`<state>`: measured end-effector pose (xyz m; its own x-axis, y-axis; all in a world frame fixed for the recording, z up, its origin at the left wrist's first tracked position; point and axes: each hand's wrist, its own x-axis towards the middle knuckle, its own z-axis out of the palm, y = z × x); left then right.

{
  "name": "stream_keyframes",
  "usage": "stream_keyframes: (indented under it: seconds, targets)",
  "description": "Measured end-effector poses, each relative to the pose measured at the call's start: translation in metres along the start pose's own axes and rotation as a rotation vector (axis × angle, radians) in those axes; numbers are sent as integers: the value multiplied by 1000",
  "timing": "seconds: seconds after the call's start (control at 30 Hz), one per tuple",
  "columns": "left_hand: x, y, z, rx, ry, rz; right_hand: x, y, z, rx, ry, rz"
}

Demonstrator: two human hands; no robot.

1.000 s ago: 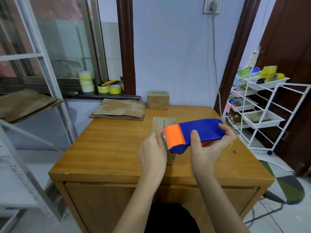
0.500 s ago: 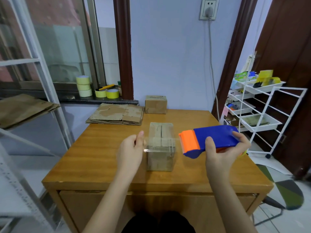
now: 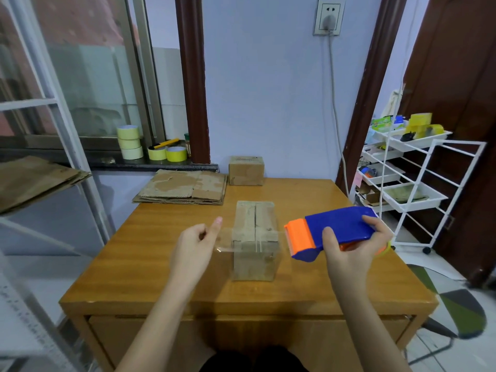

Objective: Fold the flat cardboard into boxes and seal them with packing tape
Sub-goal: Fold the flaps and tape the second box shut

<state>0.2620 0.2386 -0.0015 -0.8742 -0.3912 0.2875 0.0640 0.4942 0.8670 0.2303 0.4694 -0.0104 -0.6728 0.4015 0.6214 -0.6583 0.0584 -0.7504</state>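
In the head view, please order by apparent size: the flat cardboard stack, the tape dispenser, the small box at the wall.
1. Flat cardboard stack
2. Tape dispenser, though nearer to the camera, so unsure against the stack
3. Small box

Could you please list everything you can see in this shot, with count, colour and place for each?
Folded box: one, brown, table centre, between the hands.
Clear tape strip: one, transparent, stretched from left hand across the box to the dispenser.
Tape dispenser: one, blue with orange head, right of the box.
Flat cardboard: one stack, brown, table's far left.
Small box: one, brown, table's far edge.
Table: one, wooden.
Tape rolls: five, yellowish, on the windowsill.
Wire cart: one, white, at right.
Wall socket: one, white, plugged.
Left hand: pinches the tape end.
Right hand: grips the dispenser.
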Motion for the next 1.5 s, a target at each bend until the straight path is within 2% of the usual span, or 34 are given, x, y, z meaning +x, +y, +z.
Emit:
stream_keyframes:
  seconds: [0.3,0.73,0.97,1.13,1.23,1.33,1.43,1.5]
  targets:
    - [12,-14,14,119,8,-16,5,4,-2,-58,-32,-4]
    - [25,-29,17,129,-25,-42,9,10,3,-182,-107,31]
    - [19,-31,25,7,-45,-71,5,12,6,-188,-147,55]
    - [9,-26,30,-229,-113,-255,3,14,7,-156,-148,121]
    - [8,-28,33,-241,-120,-262,3,13,8,-153,-158,131]
    - [5,-27,37,-122,-75,-207,4,14,8,-174,-162,131]
    - [1,-19,40,325,-21,-191,3,12,8,-188,-165,132]
    - [0,-14,41,494,-15,-199,2,11,9,-191,-166,129]
